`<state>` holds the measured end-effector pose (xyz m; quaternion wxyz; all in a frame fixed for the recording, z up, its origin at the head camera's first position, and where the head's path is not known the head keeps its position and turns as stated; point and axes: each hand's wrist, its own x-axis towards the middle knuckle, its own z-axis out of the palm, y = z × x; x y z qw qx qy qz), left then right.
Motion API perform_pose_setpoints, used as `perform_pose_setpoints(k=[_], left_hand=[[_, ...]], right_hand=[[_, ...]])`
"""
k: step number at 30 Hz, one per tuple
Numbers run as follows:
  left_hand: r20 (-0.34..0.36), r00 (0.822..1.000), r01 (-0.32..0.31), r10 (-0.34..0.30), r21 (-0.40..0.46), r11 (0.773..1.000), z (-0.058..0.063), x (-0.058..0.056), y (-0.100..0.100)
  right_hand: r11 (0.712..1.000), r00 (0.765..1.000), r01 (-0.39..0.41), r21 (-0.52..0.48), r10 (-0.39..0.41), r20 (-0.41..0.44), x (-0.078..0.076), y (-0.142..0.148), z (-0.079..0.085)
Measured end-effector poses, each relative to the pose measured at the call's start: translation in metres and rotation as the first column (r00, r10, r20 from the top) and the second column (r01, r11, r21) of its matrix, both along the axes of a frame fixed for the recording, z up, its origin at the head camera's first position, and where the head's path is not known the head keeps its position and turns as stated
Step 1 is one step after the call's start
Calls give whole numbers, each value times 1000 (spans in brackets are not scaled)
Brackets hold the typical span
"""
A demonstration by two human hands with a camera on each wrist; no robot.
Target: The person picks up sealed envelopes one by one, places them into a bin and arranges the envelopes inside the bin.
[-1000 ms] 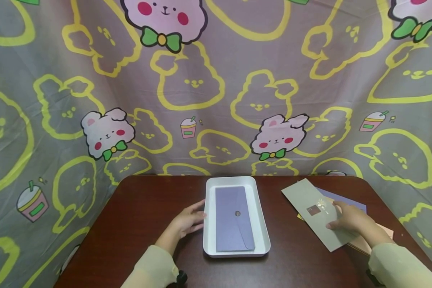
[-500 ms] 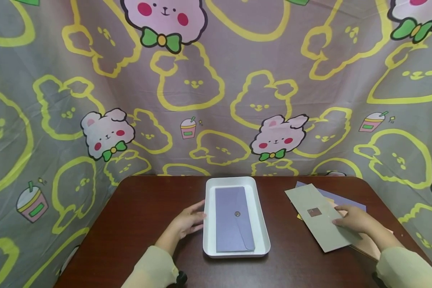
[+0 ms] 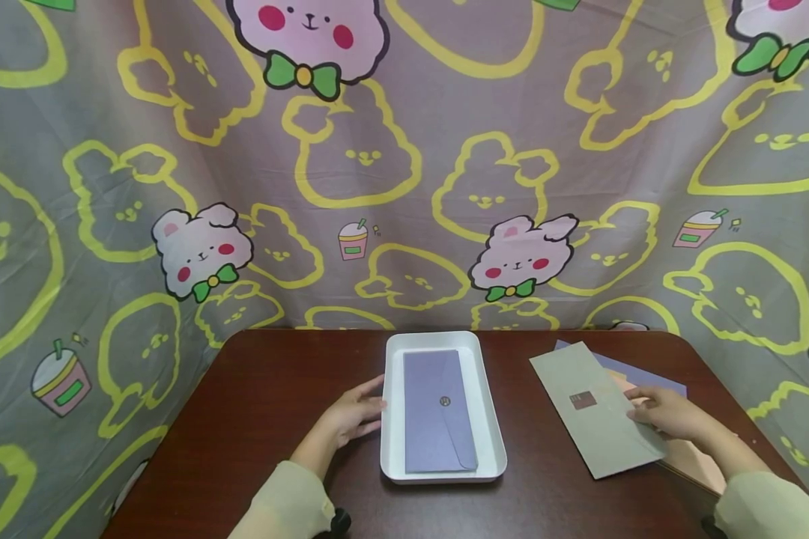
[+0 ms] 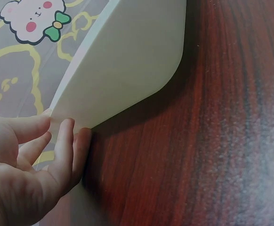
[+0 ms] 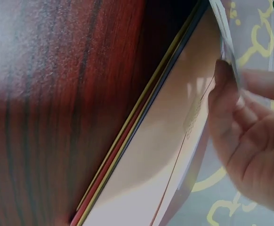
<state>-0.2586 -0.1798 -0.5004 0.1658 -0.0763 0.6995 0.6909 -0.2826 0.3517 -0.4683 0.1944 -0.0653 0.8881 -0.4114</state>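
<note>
My left hand (image 3: pixel 353 414) rests its fingertips against the left side of a shallow white tray (image 3: pixel 492 442). In the left wrist view the fingers touch the tray's outer wall (image 4: pixel 132 61) and rim. A lavender envelope (image 3: pixel 434 434) with a dark round seal lies inside the tray. On the right, my right hand (image 3: pixel 667 412) pinches the right edge of a grey-green envelope (image 3: pixel 580 434) bearing a brown square. This envelope is partly lifted over a pile that includes a peach envelope (image 5: pixel 156 127). The right wrist view shows the pinched envelope edge-on between thumb and fingers.
Another lavender envelope (image 3: pixel 637 368) pokes out at the back of the right-hand pile. Dark, red and yellowish edges (image 5: pixel 113 160) show beneath the peach envelope. The dark red-brown table (image 3: pixel 263 419) has a patterned bunny cloth (image 3: pixel 411 172) hanging behind it.
My right hand has shifted slightly right and tilted the grey-green envelope, uncovering more of the lavender one at the pile's back. The left hand and tray stay in place.
</note>
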Motion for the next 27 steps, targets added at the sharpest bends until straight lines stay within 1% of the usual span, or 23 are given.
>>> perform_pose_setpoints(k=[5,8,10,16,20,27], left_hand=[[3,1000,8,-8,1,1000,-1,-1,-1],[2,1000,8,-8,-2,1000,0,-1,-1],[2,1000,6,-6,-2,1000,0,-1,-1],[-1,1000,19,-19,4,1000,-1,-1,-2],[-4,1000,23,-23,7,1000,-1,-1,-2],[1,1000,20,-20,3,1000,-2,-2,-1]], right_hand=[[991,996,-33,-127,43,72,5,4,1],[979,993,-65,-194,81,80,8,3,-2],[972,993,-75,-222,93,73,10,2,-3],[967,996,-51,-248,69,64,14,0,-5],[967,998,-46,-252,58,40,16,-4,-6],[960,998,-67,-271,64,-20,15,-12,3]])
